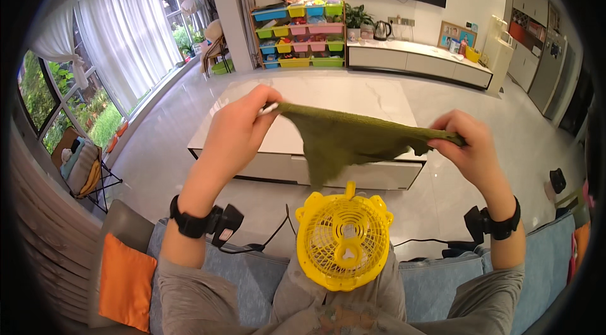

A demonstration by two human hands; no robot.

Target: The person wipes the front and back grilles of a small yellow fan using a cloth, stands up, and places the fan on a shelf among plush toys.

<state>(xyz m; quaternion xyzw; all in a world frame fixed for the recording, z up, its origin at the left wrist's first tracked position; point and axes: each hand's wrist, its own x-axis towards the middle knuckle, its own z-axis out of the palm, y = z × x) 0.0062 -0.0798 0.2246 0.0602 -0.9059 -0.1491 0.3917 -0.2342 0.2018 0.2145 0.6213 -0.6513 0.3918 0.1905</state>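
Observation:
An olive-green piece of cloth (360, 136) is stretched sideways in the air between my two hands, its lower part hanging loose. My left hand (243, 123) pinches its upper left corner, where a small white bit shows at the fingertips. At the other end my right hand (464, 142) grips the upper right corner between thumb and fingers. A yellow fan (344, 240) with a round grille and small ear-like knobs rests on my lap below the cloth. Whether the cloth is a garment or a plain rag, I cannot tell.
Ahead stands a low white table (252, 142). Under me is a blue sofa (435, 291) with an orange cushion (126, 281) at left. Farther off are a toy rack with coloured bins (300, 45) and a TV cabinet (410, 60). A folding chair (85, 164) holds fabrics.

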